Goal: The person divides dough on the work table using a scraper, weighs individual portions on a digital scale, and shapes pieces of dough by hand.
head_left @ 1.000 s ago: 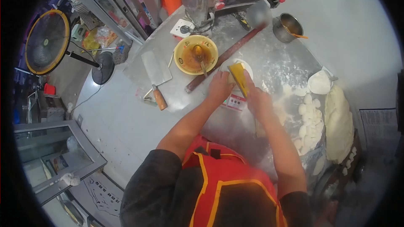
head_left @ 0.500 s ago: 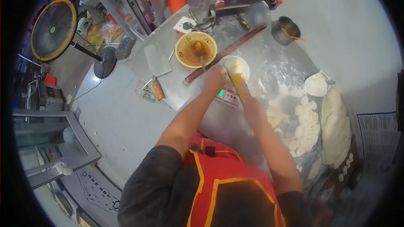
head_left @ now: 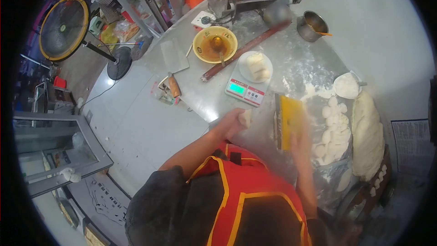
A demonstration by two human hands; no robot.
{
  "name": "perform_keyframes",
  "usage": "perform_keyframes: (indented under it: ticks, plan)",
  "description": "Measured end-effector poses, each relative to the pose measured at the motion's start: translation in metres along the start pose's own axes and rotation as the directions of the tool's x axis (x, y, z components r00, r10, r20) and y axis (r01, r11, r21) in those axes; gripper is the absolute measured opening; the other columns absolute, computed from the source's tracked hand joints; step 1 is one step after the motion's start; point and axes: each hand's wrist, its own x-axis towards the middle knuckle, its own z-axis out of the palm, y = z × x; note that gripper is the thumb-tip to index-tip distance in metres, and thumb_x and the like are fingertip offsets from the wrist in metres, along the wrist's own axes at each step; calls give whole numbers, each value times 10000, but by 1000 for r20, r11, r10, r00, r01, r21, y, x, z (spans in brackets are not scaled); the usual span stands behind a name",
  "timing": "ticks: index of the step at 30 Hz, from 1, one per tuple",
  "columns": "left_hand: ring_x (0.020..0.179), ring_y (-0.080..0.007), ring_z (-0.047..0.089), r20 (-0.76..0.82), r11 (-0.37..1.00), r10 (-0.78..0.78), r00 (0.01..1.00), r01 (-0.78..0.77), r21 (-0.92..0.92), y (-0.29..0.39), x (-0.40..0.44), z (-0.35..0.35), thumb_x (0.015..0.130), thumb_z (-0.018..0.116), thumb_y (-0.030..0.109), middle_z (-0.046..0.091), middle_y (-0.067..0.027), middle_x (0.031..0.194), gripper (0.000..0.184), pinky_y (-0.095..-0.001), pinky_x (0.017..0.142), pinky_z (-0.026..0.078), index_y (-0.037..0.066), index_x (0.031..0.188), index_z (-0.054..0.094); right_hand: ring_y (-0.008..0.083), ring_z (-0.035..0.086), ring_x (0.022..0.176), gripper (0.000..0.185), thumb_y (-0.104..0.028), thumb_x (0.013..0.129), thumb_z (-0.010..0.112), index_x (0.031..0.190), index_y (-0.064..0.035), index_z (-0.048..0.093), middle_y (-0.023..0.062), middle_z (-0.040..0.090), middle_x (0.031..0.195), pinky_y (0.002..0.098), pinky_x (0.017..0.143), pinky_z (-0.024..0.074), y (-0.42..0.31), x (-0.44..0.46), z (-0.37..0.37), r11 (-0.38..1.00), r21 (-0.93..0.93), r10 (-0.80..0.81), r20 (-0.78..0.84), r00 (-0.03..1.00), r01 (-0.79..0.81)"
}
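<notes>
Seems mid-weighing: pinches dough between left fingers, grips scraper in right fingers; probably calls for checking scale.

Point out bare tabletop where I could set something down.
Widest: the lightly floured patch between the scale, red rolling pin, metal pot and white flour bowl. A smaller one lies between the wooden handle and the scale. Crowded: the right side, with dough pieces beside the large dough, and the front, where the right hand holds the yellow scraper.
</notes>
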Motion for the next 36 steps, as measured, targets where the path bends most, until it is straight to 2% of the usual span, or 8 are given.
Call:
perform_keyframes:
  ticks: [3, 9, 16, 21, 24, 27, 31, 36]
  plan:
    - [875, -189, 582, -69, 989, -35, 997, 44, 139, -6, 13, -11, 882, 536, 246, 578, -97, 948, 262, -344, 693, 502, 62, 1068, 531, 440, 580, 940, 634, -95, 882, 468, 1456, -162, 209, 257, 586, 1109, 446, 764, 478, -14, 10, 2, 1000, 12, 15, 33, 999, -15]
    - [625, -167, 575, -141, 865, 73, 987, 8, 501, -3, 6, -2, 862, 588, 271, 593, -73, 767, 204, -290, 488, 450, 67, 877, 576, 446, 588, 896, 618, -87, 882, 467, 1449, -139, 228, 262, 595, 1071, 462, 741, 475, -21, 36, 5, 990, 11, -139, -22, 990, 139]
    - [580, -149, 566, -210, 658, 234, 949, 4, 753, 6, 12, -1, 852, 603, 271, 595, -55, 684, 231, -284, 502, 461, 50, 785, 599, 430, 600, 855, 635, -60, 868, 491, 1445, -161, 245, 260, 602, 1030, 459, 712, 476, -23, 62, 10, 995, 7, -101, 40, 994, 101]
    - [652, -241, 632, 50, 263, 607, 793, -260, 929, 24, 30, -6, 820, 636, 253, 644, -114, 805, 248, -332, 589, 505, 32, 930, 619, 416, 611, 819, 640, -74, 869, 499, 1447, -184, 244, 245, 616, 1004, 445, 689, 484, -32, 75, 11, 1000, -10, 24, 90, 996, -23]
    - [739, -328, 647, 354, -291, 766, 536, -203, 935, 48, 49, 7, 823, 627, 248, 585, -144, 1114, 390, -427, 696, 500, 99, 1171, 535, 405, 619, 790, 644, -77, 868, 494, 1450, -183, 239, 243, 623, 975, 436, 673, 487, -20, 77, 14, 1000, -7, -17, -17, 1000, 17]
    - [753, -332, 652, 407, -474, 694, 593, -49, 879, 77, 68, 46, 804, 640, 274, 430, -184, 1309, 572, -438, 684, 515, 180, 1323, 418, 399, 623, 801, 648, -79, 865, 494, 1451, -178, 238, 257, 619, 975, 429, 678, 485, -5, 68, 10, 999, 32, -3, -121, 993, 7]
    - [739, -309, 659, 367, -681, 463, 806, 58, 730, 106, 98, 91, 797, 630, 333, 372, -257, 1334, 591, -440, 647, 525, 222, 1335, 414, 402, 620, 853, 644, -86, 864, 496, 1450, -142, 236, 271, 608, 1002, 422, 713, 482, 19, 40, -7, 991, 80, 123, -157, 980, -111]
    - [868, -310, 652, 358, -741, 244, 901, -64, 668, 154, 143, 107, 764, 655, 412, 626, -186, 1041, 469, -431, 730, 505, 189, 1169, 576, 402, 601, 976, 604, -103, 879, 490, 1435, -76, 253, 267, 558, 1166, 388, 795, 490, 33, 9, -30, 958, 167, 270, -254, 929, -233]
